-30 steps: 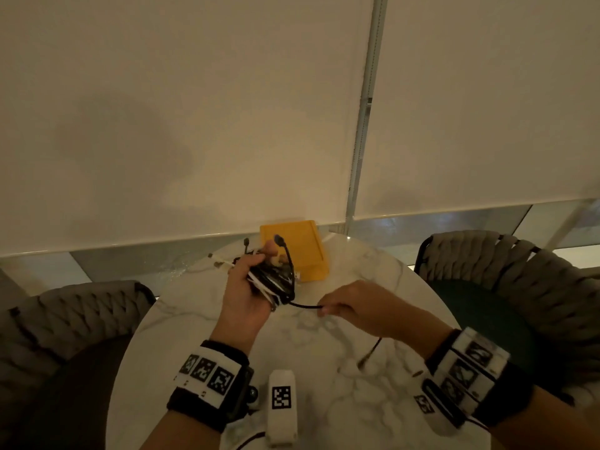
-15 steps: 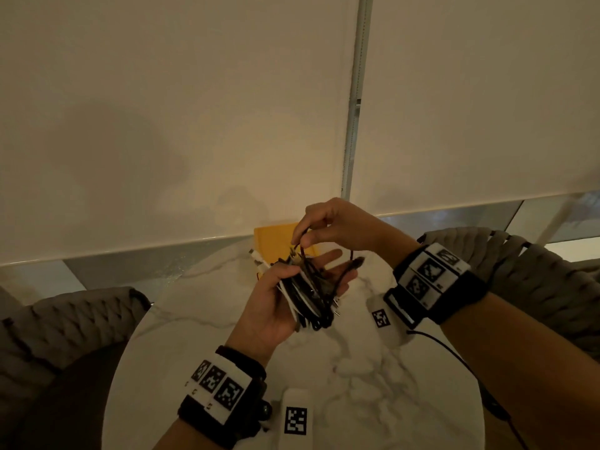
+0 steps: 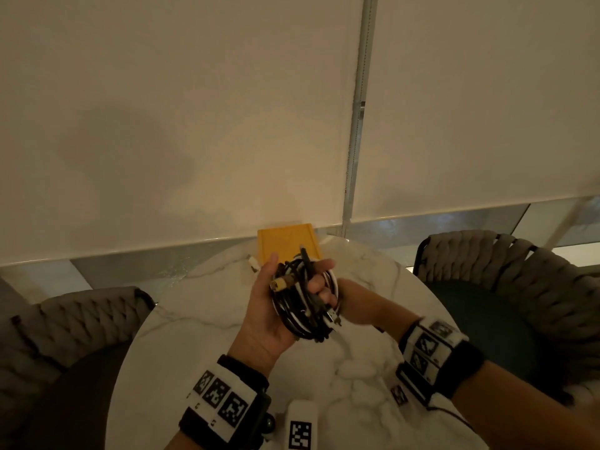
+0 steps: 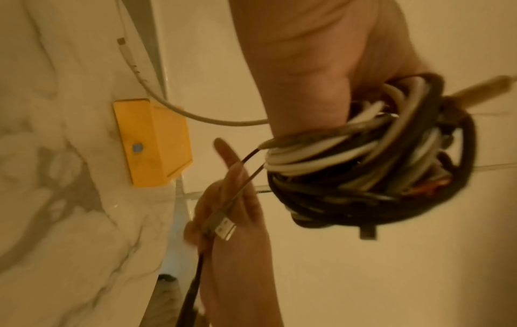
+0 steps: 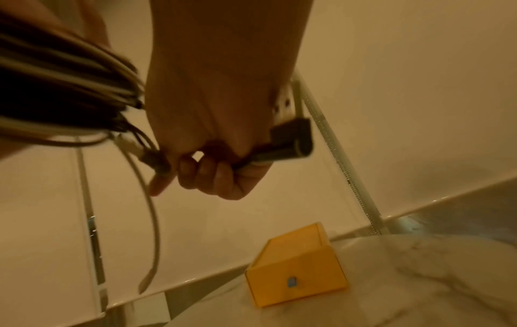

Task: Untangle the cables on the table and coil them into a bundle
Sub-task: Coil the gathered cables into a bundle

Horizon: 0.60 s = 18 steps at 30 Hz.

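Note:
My left hand [image 3: 279, 306] is raised palm-up over the table and grips a coiled bundle of black and white cables [image 3: 305, 303], fingers curled round its loops. The same bundle [image 4: 363, 166] fills the left wrist view, with a gold-tipped plug sticking out. Just right of and behind the bundle, my right hand [image 3: 357, 303] grips a loose black cable end with a USB plug [image 5: 291, 137], its fingers [image 5: 212, 177] curled round the cord. A white cable tail [image 4: 131, 59] hangs from the bundle toward the table.
A yellow box [image 3: 285, 241] stands at the far edge of the round marble table [image 3: 201, 336], by the wall of white blinds. Woven chairs stand left [image 3: 65, 319] and right [image 3: 506, 271]. A white tagged device [image 3: 300, 427] lies at the near edge.
My right hand rose from the tabletop with the black cable, passed over the bundle, and has dropped to its right side. My left hand's fingers have curled round the bundle.

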{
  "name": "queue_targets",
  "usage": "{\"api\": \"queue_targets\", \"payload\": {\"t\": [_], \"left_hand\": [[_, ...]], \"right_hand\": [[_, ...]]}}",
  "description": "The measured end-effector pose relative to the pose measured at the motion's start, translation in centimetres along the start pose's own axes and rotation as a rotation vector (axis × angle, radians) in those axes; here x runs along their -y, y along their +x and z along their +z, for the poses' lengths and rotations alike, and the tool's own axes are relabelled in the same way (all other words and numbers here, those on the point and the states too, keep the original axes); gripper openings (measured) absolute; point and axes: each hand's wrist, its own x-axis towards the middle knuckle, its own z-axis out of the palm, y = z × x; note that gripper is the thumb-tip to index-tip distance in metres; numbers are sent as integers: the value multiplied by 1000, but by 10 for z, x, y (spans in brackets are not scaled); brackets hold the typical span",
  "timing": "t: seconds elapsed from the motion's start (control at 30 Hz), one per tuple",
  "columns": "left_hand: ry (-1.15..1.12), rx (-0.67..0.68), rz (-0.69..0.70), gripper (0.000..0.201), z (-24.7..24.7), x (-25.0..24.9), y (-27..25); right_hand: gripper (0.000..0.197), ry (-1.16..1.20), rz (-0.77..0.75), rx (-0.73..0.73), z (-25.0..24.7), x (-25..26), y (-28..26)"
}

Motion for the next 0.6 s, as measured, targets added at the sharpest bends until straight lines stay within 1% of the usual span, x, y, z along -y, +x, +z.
{"api": "queue_targets", "payload": {"t": [0.03,0.07,0.1,0.13,0.2,0.23,0.27,0.3,0.33,0.4,0.43,0.47,0.5,0.53,0.57,0.6], "left_hand": [[34,-59,48,53,-2,-3,-1],[84,-120,103,42,-5,-4,-2],[130,-170,148,36,-9,-5,-3],[166,-206,176,33,-13,-3,-3],[230,-279,184,34,-21,2,-1],[254,-301,181,34,-24,5,0],[272,-307,178,32,-27,8,0],[282,-299,177,29,-27,10,0],[273,-273,179,27,-26,11,-2],[219,-207,203,27,-21,12,-5],[196,-179,217,28,-16,12,-6],[180,-153,230,28,-11,13,-6],[171,-132,243,29,-6,14,-4],[166,-111,259,29,1,15,-2],[170,-98,278,29,6,16,1],[181,-91,298,29,11,17,4]], "right_hand": [[23,-56,27,17,5,-3,-2],[24,-129,23,30,9,-6,-7],[25,-208,5,45,14,-9,-12],[26,-306,-32,69,15,-8,-20],[28,-637,-72,118,18,2,-33],[28,-792,-98,112,18,7,-38],[28,-895,-124,98,15,13,-42],[28,-928,-193,57,11,19,-44],[28,-887,-298,-7,5,25,-47],[26,-642,-547,-185,-10,32,-48],[27,-506,-625,-286,-14,29,-48],[29,-335,-668,-404,-14,25,-46],[31,-137,-655,-507,-9,21,-44],[35,77,-611,-585,0,20,-42],[38,292,-555,-637,9,26,-40],[39,504,-504,-660,18,32,-38]]}}
